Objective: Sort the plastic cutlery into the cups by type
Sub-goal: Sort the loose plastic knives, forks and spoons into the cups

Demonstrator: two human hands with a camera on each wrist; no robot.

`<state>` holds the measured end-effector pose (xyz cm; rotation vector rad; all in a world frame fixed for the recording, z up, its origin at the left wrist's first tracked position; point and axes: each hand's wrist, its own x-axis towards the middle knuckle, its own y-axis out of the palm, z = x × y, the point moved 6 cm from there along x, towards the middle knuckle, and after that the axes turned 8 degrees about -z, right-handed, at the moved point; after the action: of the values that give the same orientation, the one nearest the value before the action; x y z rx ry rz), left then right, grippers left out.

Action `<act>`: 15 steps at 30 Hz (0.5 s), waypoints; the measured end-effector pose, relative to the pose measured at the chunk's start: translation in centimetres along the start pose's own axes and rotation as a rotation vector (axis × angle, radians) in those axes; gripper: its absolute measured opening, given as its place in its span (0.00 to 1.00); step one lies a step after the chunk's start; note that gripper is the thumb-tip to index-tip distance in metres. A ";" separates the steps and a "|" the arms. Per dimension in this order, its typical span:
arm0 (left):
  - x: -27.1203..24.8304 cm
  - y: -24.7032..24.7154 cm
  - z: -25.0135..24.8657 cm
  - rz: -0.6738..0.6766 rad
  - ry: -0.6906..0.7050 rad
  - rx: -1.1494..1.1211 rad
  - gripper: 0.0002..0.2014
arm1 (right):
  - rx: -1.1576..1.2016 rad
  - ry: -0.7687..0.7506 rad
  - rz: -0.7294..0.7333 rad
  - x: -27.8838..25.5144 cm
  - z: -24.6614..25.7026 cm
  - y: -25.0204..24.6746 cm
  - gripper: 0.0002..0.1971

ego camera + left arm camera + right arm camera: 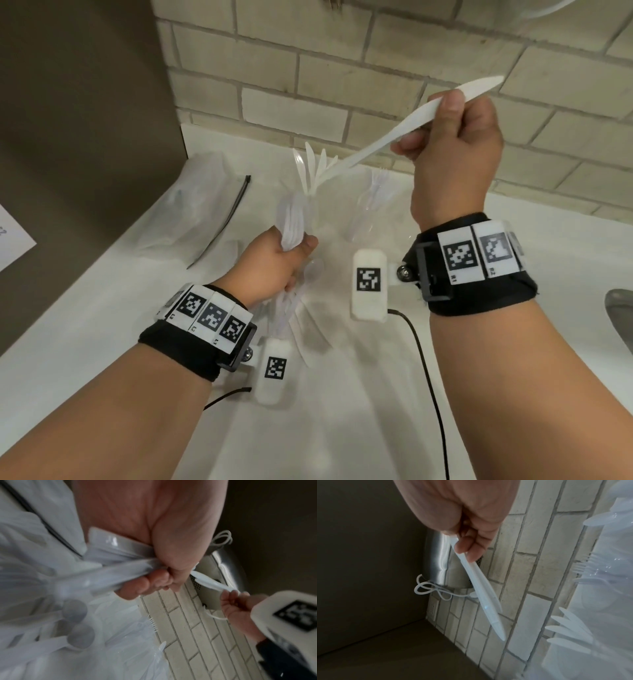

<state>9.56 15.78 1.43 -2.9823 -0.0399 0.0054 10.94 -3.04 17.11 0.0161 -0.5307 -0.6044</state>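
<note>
My left hand (287, 251) grips a bundle of white plastic cutlery (292, 219) upright over the white counter (102, 325); the left wrist view shows the bundle (102, 574) with spoon bowls (74, 610) among it. My right hand (445, 137) is raised near the wall and pinches a white plastic knife (373, 144), possibly two stacked, seen again in the right wrist view (481, 588). Its lower end points down-left at a clear cup of knives (310, 178). A clear cup of forks (371, 205) stands right of that.
A crumpled clear plastic bag (202, 205) and a black zip tie (222, 219) lie at the back left. A dark panel (85, 137) bounds the left side and a brick wall (342, 68) the back. A sink edge (620, 318) shows at right.
</note>
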 end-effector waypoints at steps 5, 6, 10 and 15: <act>0.0 -0.3 0.6 0.103 -0.157 -0.383 0.12 | -0.044 0.016 0.038 0.4 -2.2 1.8 0.10; 0.0 -0.3 0.6 0.134 -0.174 -0.444 0.11 | -0.069 0.011 0.059 0.3 -2.8 2.4 0.10; 0.0 -0.9 0.0 0.235 -0.197 -0.587 0.08 | -0.208 -0.055 0.143 0.1 -5.4 5.2 0.14; 0.0 -1.3 -0.4 0.241 -0.217 -0.590 0.09 | -0.381 -0.079 0.236 1.3 -8.7 8.4 0.17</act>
<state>9.57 17.04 2.03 -3.5339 0.3528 0.4144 20.57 1.98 11.61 -0.4274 -0.4783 -0.4678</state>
